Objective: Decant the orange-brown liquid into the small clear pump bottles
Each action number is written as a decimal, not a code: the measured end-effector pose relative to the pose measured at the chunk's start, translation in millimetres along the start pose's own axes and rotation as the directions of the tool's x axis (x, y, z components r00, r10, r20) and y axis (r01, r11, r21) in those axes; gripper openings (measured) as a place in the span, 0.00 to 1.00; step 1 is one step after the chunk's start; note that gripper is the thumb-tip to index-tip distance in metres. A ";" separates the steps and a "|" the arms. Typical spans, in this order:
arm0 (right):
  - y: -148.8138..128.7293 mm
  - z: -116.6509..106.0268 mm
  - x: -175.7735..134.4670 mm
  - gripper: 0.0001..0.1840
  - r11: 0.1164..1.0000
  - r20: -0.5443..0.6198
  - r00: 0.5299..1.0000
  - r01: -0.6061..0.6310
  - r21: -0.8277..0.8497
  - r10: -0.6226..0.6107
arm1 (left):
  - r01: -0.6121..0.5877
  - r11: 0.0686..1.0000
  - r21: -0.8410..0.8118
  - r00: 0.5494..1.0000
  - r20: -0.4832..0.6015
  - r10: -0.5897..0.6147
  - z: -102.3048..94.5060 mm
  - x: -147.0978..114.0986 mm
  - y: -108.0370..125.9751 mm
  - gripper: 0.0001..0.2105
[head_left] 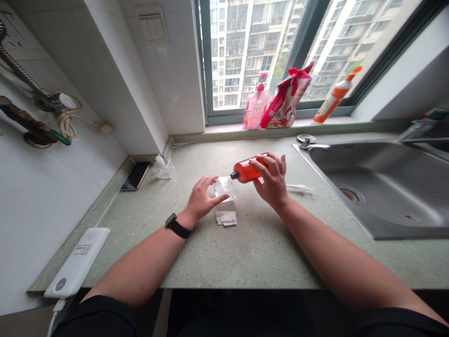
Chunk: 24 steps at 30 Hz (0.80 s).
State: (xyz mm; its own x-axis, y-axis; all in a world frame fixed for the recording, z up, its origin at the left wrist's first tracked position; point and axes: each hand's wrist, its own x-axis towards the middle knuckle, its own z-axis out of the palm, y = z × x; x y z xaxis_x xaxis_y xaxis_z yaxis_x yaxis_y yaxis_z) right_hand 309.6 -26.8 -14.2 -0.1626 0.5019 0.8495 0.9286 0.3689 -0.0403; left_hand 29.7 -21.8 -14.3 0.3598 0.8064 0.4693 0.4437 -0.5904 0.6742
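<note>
My right hand [271, 180] grips an amber bottle [247, 169], tilted almost on its side with its uncapped black neck pointing left. That neck is over a small clear square container [226, 186] standing on the counter. My left hand [205, 199] holds the container from its left side, thumb at the near side and fingers at the far side. Some clear liquid or bubbles seem to show inside, but the level cannot be made out. A folded white tissue [226, 218] lies just in front of the container. Right of my right hand lies a slender white and clear item [300, 188].
A second clear container [163, 167] with something white in it and a phone [135, 176] are at back left. A white power bank [77, 262] lies front left. The sink [372, 232] is at right. A pink pump bottle [256, 107] stands on the windowsill.
</note>
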 end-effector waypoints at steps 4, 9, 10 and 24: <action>-0.3 -0.5 0.0 0.42 1.000 0.014 1.000 -0.008 -0.011 0.008 | -0.003 1.000 0.004 1.000 0.000 0.003 -0.1 -0.4 -0.2 0.31; 0.4 -0.8 -0.6 0.44 1.000 0.046 0.999 -0.027 -0.008 0.027 | -0.001 1.000 0.003 1.000 0.003 0.001 0.1 -0.6 -0.9 0.31; 0.6 -0.8 -0.7 0.45 1.000 0.047 0.999 -0.027 -0.008 0.027 | -0.001 1.000 0.002 1.000 0.003 0.001 0.2 -0.6 -1.0 0.31; 1.5 -0.3 -0.2 0.45 1.000 0.020 1.000 -0.003 -0.006 0.003 | -0.003 1.000 -0.008 1.000 0.004 0.003 -0.2 0.0 -0.1 0.31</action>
State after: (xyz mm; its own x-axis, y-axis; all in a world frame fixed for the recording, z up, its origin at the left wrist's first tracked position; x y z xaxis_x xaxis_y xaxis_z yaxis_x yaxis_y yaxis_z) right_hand 311.2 -26.5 -14.4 -0.1661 0.5184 0.8388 0.9312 0.3623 -0.0396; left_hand 29.5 -21.7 -14.3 0.3642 0.8045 0.4692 0.4358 -0.5924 0.6776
